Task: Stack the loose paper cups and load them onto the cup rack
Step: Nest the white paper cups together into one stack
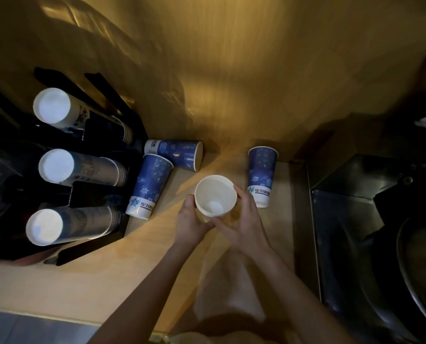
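Printed lettering on the blue paper cups, placed relative to the black cup rack [132,135]

Just right of the rack, the upside-down blue cup [149,186] carries on its white band a winged emblem followed by Chinese characters, of which "星羽" can be read before the wall curves away. Well to the right of the rack, the second upside-down blue cup [262,176] shows the same emblem and "星羽" on its white band, the rest again cut off by the curve. The blue cup lying on its side [176,153], also close to the rack's right edge, has lettering on its white band too small and turned to read. Printing on the stacks in the rack is illegible.
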Motion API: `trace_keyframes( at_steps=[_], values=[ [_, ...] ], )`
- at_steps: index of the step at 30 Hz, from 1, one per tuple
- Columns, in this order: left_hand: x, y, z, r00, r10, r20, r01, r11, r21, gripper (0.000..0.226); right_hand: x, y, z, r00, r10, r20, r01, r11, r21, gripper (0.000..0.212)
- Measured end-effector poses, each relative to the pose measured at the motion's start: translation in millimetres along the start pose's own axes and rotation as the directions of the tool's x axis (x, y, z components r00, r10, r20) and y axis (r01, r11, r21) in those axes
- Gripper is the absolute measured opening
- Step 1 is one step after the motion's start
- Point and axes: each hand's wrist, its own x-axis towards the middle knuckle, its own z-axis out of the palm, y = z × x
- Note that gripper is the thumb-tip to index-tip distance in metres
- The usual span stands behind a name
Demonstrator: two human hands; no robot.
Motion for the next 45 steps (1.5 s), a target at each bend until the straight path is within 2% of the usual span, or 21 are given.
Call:
trace_keyframes(
  at_steps=[4,7,10,12,16,23,27,35,40,45],
  values=[
    [1,5,-4,0.999,0.000,0.042,-0.001,1.000,0.021,0.078,-1,-1,1,0.998,0.065,0.011,-0.065,0.998,0.013,0.082],
    [8,7,-15,0.988,0.003,0.156,-0.011,0.999,0.053,0.082,3,-6,-4,0.993,0.116,0.012,-0.117,0.993,0.029,0.080],
    [10,17,-27,0.958,0.028,0.284,-0.085,0.978,0.191,0.083,-3,-8,-14,0.985,0.174,-0.005,-0.173,0.984,0.041,0.078],
    [7,31,-30,0.959,0.052,0.280,-0.114,0.971,0.209,0.088,-11,-9,-22,0.982,0.186,-0.032,-0.184,0.982,0.046,0.077],
    [-7,58,-17,0.946,0.199,0.256,-0.254,0.945,0.205,0.086,-36,-7,-45,0.973,0.187,-0.139,-0.180,0.982,0.063,0.074],
    [-35,78,29,0.870,0.287,0.402,-0.347,0.934,0.086,0.092,-79,6,-82,0.933,0.241,-0.266,-0.236,0.970,0.054,0.070],
    [-46,81,48,0.832,0.322,0.452,-0.400,0.913,0.085,0.089,-100,14,-91,0.909,0.285,-0.303,-0.283,0.958,0.050,0.070],
    [-54,80,56,0.816,0.323,0.479,-0.414,0.905,0.095,0.087,-115,20,-92,0.903,0.320,-0.287,-0.335,0.942,-0.004,0.070],
    [-53,81,53,0.796,0.324,0.512,-0.456,0.877,0.154,0.086,-110,16,-98,0.887,0.326,-0.326,-0.368,0.927,-0.074,0.049],
    [-42,80,34,0.830,0.257,0.495,-0.429,0.861,0.273,0.072,-90,2,-102,0.876,0.303,-0.375,-0.363,0.926,-0.101,0.038]
  ],
)
